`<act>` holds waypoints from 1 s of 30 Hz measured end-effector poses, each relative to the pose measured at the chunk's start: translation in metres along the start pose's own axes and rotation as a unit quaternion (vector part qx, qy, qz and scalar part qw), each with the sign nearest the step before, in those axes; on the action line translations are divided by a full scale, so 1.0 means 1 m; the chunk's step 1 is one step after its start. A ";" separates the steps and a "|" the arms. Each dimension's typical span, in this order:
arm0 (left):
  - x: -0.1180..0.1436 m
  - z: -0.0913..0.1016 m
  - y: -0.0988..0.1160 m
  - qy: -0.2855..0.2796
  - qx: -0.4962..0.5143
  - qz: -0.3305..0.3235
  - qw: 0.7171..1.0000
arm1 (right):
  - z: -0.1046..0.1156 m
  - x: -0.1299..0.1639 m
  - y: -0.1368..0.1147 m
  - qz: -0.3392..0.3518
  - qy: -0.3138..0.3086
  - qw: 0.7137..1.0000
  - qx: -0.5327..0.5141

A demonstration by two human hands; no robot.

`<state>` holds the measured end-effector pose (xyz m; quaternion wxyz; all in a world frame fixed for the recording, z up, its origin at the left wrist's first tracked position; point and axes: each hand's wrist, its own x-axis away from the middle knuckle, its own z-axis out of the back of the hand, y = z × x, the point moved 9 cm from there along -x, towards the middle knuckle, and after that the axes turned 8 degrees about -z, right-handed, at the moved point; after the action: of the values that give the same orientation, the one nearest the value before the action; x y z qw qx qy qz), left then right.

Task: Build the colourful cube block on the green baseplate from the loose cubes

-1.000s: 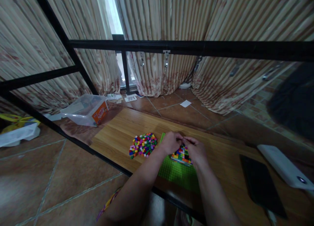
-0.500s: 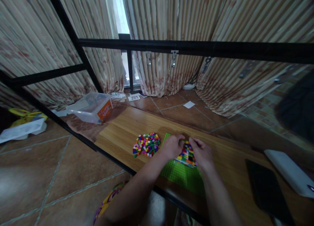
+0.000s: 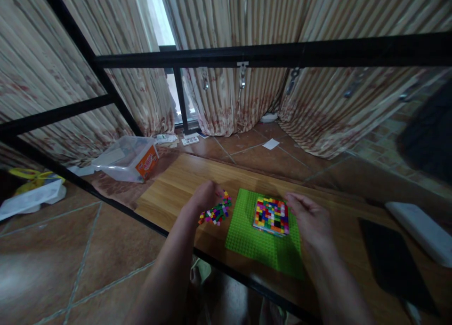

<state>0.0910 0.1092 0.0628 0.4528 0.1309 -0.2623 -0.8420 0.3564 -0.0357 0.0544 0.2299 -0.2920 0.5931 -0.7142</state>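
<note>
A wooden tabletop (image 3: 183,184) inside a black metal frame (image 3: 268,56) fills the middle of the view, with striped curtains (image 3: 318,14) hanging behind it over a tiled floor (image 3: 52,254). On the floor to the left a clear plastic box (image 3: 123,159) with an orange label lies tilted. On the right of the tabletop lie a flat black slab (image 3: 395,264) and, beyond it, a white rectangular device (image 3: 420,231).

A green studded baseplate (image 3: 247,235) lies near the front edge of the tabletop. On its far right part sits a square block of multicoloured bricks (image 3: 271,216), pressed onto the plate. Just left of the plate lies a loose pile of small coloured bricks (image 3: 216,213).

The left hand (image 3: 205,198) rests on top of that pile, fingers curled down into the bricks; whether it grips one cannot be told. The right hand (image 3: 310,219) hovers just right of the brick block, fingers loosely spread and holding nothing, fingertips near the block's far right corner.
</note>
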 end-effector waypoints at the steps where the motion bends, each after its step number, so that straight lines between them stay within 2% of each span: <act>1: 0.001 -0.002 0.001 -0.012 -0.013 0.001 1.000 | -0.001 0.001 -0.001 -0.002 0.000 1.000 0.004; 4: 0.002 -0.008 0.002 -0.043 -0.083 0.027 0.995 | -0.004 0.003 -0.002 -0.007 -0.001 1.000 0.013; 7: 0.003 -0.013 0.003 -0.047 -0.134 0.054 0.988 | -0.007 0.003 -0.003 -0.012 -0.008 1.000 0.017; 14: 0.002 -0.015 0.003 -0.037 -0.138 0.049 0.989 | -0.009 0.003 -0.006 -0.005 -0.010 1.000 0.000; 16: -0.001 -0.014 0.008 -0.029 -0.102 0.012 0.994 | -0.009 0.001 -0.004 -0.006 -0.011 1.000 -0.002; 19: -0.007 -0.013 0.024 0.003 0.009 -0.057 0.998 | -0.008 -0.002 0.000 -0.005 -0.015 1.000 -0.005; 24: -0.012 -0.029 0.058 0.036 0.184 -0.125 0.974 | -0.007 -0.006 0.004 -0.011 -0.018 0.999 -0.028; 27: -0.012 -0.039 0.079 0.067 0.225 -0.153 0.960 | -0.007 -0.006 0.004 -0.015 -0.022 0.999 -0.044; 30: -0.013 -0.047 0.086 0.120 0.224 -0.143 0.957 | -0.007 -0.006 0.003 -0.014 -0.024 0.999 -0.047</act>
<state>0.1795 0.0662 0.0722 0.3150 0.3647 -0.3665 -0.7959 0.3559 -0.0274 0.0497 0.2202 -0.3281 0.6159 -0.6815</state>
